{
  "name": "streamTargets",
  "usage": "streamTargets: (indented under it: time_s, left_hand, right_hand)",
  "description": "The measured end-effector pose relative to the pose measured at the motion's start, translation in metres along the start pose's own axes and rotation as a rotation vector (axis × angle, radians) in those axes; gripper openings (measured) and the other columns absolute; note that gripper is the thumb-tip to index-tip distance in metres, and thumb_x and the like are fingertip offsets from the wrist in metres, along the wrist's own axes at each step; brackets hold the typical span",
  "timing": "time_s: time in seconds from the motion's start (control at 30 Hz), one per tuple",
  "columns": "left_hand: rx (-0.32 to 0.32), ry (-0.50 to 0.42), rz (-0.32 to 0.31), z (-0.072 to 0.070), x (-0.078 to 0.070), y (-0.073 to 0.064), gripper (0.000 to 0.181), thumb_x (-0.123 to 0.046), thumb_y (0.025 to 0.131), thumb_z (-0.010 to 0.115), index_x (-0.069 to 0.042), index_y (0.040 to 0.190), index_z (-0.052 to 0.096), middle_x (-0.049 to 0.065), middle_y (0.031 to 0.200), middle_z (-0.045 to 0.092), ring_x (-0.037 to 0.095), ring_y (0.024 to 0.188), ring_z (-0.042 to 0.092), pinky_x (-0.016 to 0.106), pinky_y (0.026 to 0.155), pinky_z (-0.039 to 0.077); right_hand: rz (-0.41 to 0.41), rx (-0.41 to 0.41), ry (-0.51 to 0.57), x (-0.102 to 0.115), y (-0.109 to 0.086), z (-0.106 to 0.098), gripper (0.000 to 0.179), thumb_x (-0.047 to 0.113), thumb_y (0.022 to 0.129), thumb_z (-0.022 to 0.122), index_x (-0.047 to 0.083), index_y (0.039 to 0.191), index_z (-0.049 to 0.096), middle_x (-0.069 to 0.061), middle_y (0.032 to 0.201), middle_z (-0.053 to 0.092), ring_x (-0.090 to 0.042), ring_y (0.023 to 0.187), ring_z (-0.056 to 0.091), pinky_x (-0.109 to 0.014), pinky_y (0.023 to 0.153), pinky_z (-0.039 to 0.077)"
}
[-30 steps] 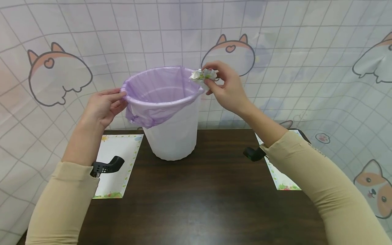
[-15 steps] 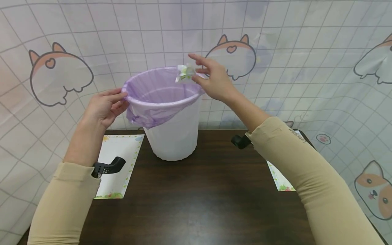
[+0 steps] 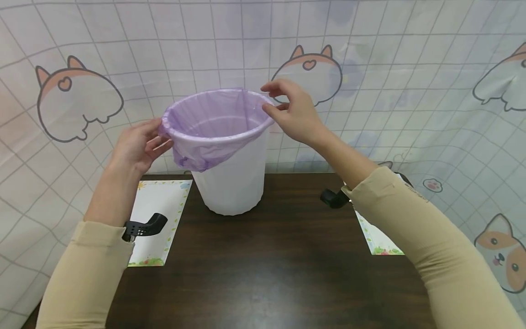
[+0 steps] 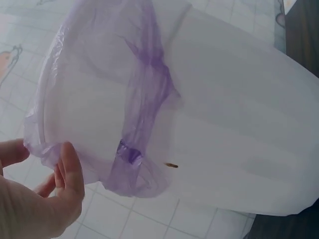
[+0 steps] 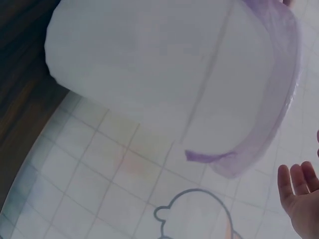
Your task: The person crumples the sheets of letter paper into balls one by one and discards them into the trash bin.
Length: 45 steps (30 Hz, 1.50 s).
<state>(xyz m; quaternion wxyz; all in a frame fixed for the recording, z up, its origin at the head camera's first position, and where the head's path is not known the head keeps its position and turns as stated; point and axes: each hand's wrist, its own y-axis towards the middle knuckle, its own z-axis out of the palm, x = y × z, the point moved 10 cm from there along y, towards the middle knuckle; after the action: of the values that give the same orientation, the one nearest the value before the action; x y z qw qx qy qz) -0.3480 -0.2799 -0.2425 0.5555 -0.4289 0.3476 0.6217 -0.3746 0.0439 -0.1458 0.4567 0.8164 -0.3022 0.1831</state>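
Two bare hands flank the mouth of a white plastic waste bin [image 3: 230, 189], which stands upright on a dark wood-grain table [image 3: 250, 278], just in front of the back edge and left of that edge's middle. The left hand [image 3: 137, 144] has thumb and fingers on either side of the lined rim, pinching the purple bin liner [image 3: 203, 155]; that hold probably steadies the bin and keeps the plastic from slipping inward. The liner is folded outward over the rim, deeper on the left than on the right, presumably so the rim itself carries it and the mouth stays wide. The right hand [image 3: 297, 112] holds nothing: its fingers are loosely bent near the rim's right side, and the right wrist view shows them apart from the bin. The bin's floor is hidden.

One border-printed paper sheet [image 3: 158, 219] lies left of the bin, its top near the back edge; a second sheet [image 3: 376, 235], partly covered by the right sleeve [image 3: 394, 219], lies toward the back right corner. Set to the sides, they seem meant to leave the middle free.
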Motion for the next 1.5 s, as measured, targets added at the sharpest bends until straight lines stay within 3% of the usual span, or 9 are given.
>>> streamTargets:
  time_s: [0.3, 0.53, 0.77, 0.93, 1.03, 1.17, 1.27, 1.33, 1.5]
  left_hand:
    - [-0.006, 0.262, 0.114, -0.018, 0.016, -0.011, 0.031, -0.032, 0.106, 0.058, -0.013, 0.129, 0.053, 0.006, 0.127, 0.051, 0.016, 0.103, 0.057, 0.023, 0.083, 0.055]
    - [0.086, 0.786, 0.137, -0.033, 0.055, -0.018, 0.052, -0.035, 0.109, 0.051, 0.001, 0.146, 0.047, 0.013, 0.137, 0.051, 0.020, 0.115, 0.053, 0.025, 0.092, 0.052]
    - [0.073, 1.022, 0.219, -0.062, 0.080, -0.028, 0.046, -0.032, 0.109, 0.051, 0.003, 0.138, 0.055, 0.024, 0.137, 0.055, 0.037, 0.121, 0.054, 0.032, 0.086, 0.051]
    - [0.164, 1.213, 0.154, -0.080, 0.102, -0.028, 0.035, -0.016, 0.106, 0.051, 0.003, 0.135, 0.056, 0.028, 0.137, 0.054, 0.049, 0.125, 0.050, 0.057, 0.088, 0.049]
    - [0.270, 1.335, 0.110, -0.089, 0.117, -0.029, 0.041, 0.005, 0.092, 0.048, 0.006, 0.132, 0.056, 0.035, 0.139, 0.049, 0.056, 0.125, 0.046, 0.057, 0.084, 0.049]
    - [0.335, 1.460, 0.088, -0.105, 0.131, -0.029, 0.060, 0.016, 0.073, 0.045, 0.009, 0.131, 0.056, 0.042, 0.142, 0.041, 0.057, 0.123, 0.044, 0.053, 0.080, 0.045]
    - [0.358, 1.508, 0.064, -0.116, 0.139, -0.029, 0.063, 0.017, 0.074, 0.045, 0.012, 0.136, 0.052, 0.045, 0.145, 0.034, 0.061, 0.131, 0.035, 0.066, 0.096, 0.042]
    - [0.376, 1.532, 0.046, -0.123, 0.143, -0.029, 0.062, 0.016, 0.077, 0.045, 0.014, 0.139, 0.048, 0.046, 0.148, 0.029, 0.065, 0.136, 0.026, 0.072, 0.106, 0.030]
    - [0.408, 1.544, -0.043, -0.139, 0.157, -0.028, 0.062, 0.007, 0.083, 0.049, 0.016, 0.144, 0.040, 0.052, 0.148, 0.018, 0.069, 0.136, 0.017, 0.077, 0.108, 0.020]
  right_hand:
    - [-0.054, 0.034, -0.071, -0.011, -0.037, -0.010, 0.029, 0.005, 0.098, 0.067, -0.004, 0.125, 0.064, -0.014, 0.124, 0.063, -0.025, 0.115, 0.056, -0.039, 0.090, 0.057]
    - [-0.043, 0.100, -0.097, -0.035, -0.067, -0.009, 0.028, 0.003, 0.097, 0.068, -0.004, 0.124, 0.064, -0.016, 0.122, 0.064, -0.030, 0.111, 0.060, -0.047, 0.092, 0.056]
    - [0.011, 0.159, -0.133, -0.059, -0.101, -0.001, 0.032, 0.004, 0.097, 0.069, -0.003, 0.128, 0.063, -0.016, 0.128, 0.064, -0.031, 0.121, 0.057, -0.051, 0.100, 0.051]
    - [0.067, 0.247, -0.180, -0.079, -0.124, 0.008, 0.038, 0.006, 0.098, 0.070, -0.003, 0.134, 0.060, -0.017, 0.135, 0.062, -0.034, 0.128, 0.055, -0.053, 0.103, 0.048]
    - [0.119, 0.307, -0.196, -0.091, -0.137, 0.015, 0.040, 0.009, 0.098, 0.070, -0.001, 0.136, 0.059, -0.017, 0.136, 0.061, -0.036, 0.129, 0.054, -0.055, 0.101, 0.048]
    - [0.160, 0.346, -0.205, -0.102, -0.150, 0.022, 0.040, 0.011, 0.099, 0.070, 0.001, 0.136, 0.059, -0.016, 0.136, 0.061, -0.036, 0.129, 0.054, -0.055, 0.101, 0.047]
    - [0.156, 0.360, -0.191, -0.107, -0.156, 0.028, 0.039, 0.010, 0.099, 0.070, 0.000, 0.135, 0.059, -0.018, 0.136, 0.061, -0.035, 0.130, 0.054, -0.055, 0.102, 0.047]
    - [0.153, 0.368, -0.182, -0.109, -0.160, 0.033, 0.038, 0.010, 0.099, 0.070, -0.001, 0.134, 0.059, -0.017, 0.135, 0.061, -0.034, 0.130, 0.054, -0.055, 0.103, 0.047]
    - [0.131, 0.394, -0.174, -0.112, -0.168, 0.042, 0.036, 0.008, 0.098, 0.071, 0.000, 0.132, 0.061, -0.016, 0.133, 0.063, -0.035, 0.129, 0.055, -0.055, 0.104, 0.045]
